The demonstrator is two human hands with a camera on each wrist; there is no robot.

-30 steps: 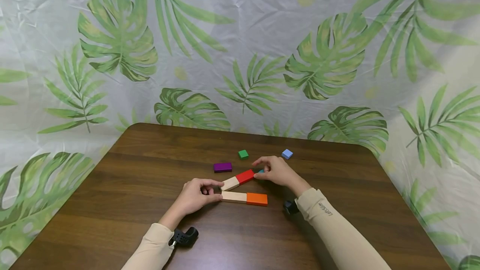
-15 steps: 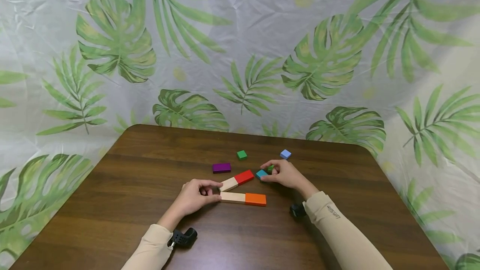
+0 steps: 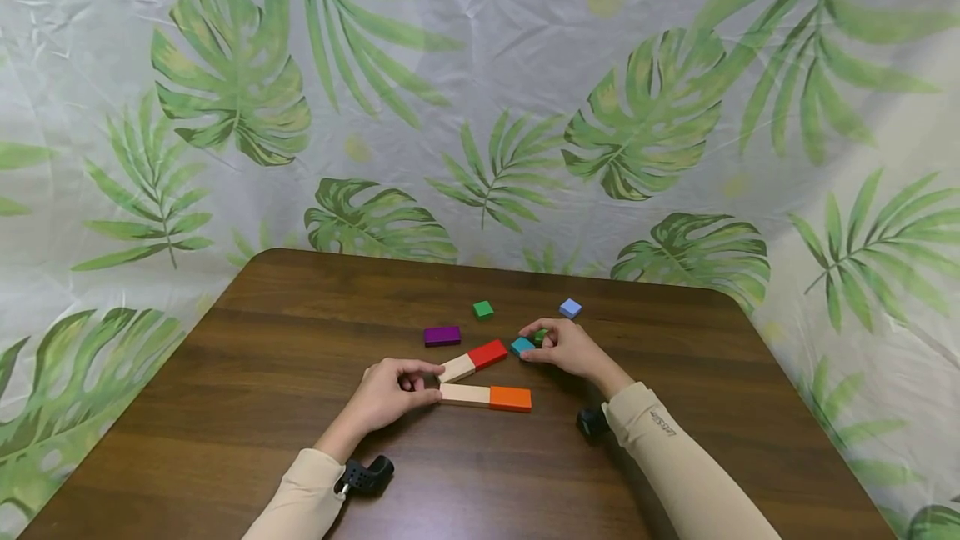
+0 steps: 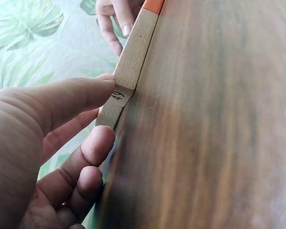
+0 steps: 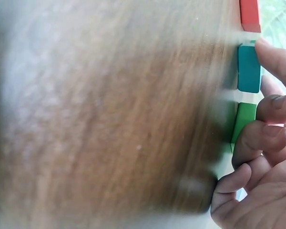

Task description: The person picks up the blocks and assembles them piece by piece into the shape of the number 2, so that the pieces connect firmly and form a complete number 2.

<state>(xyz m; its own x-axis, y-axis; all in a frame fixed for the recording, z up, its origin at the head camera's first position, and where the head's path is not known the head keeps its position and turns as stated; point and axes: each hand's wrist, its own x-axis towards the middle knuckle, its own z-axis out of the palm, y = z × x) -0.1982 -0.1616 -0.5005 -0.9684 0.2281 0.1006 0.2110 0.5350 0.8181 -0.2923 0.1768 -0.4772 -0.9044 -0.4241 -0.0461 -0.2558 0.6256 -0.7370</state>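
Note:
My left hand (image 3: 390, 390) pinches the near ends of two plain wooden blocks between thumb and forefinger. The upper block (image 3: 457, 368) slants towards a red block (image 3: 488, 354); the lower block (image 3: 465, 394) meets an orange block (image 3: 511, 399). They form a narrow V. In the left wrist view the number 49 marks a wooden end (image 4: 117, 95) beside the thumb. With thumb and forefinger, my right hand (image 3: 566, 347) holds a teal block (image 5: 249, 69) on the table, just right of the red one. Its other fingers curl beside a green block (image 5: 244, 121), partly hidden from above.
Behind the hands lie a purple block (image 3: 442, 337), a small green block (image 3: 483, 309) and a light blue block (image 3: 570, 308). A brown wooden table (image 3: 337, 298) carries everything. A leaf-patterned cloth (image 3: 480, 107) hangs beyond its far edge.
My right hand has drawn back a little to the right, uncovering the teal block and part of the green block. The left hand and the V of blocks have stayed put.

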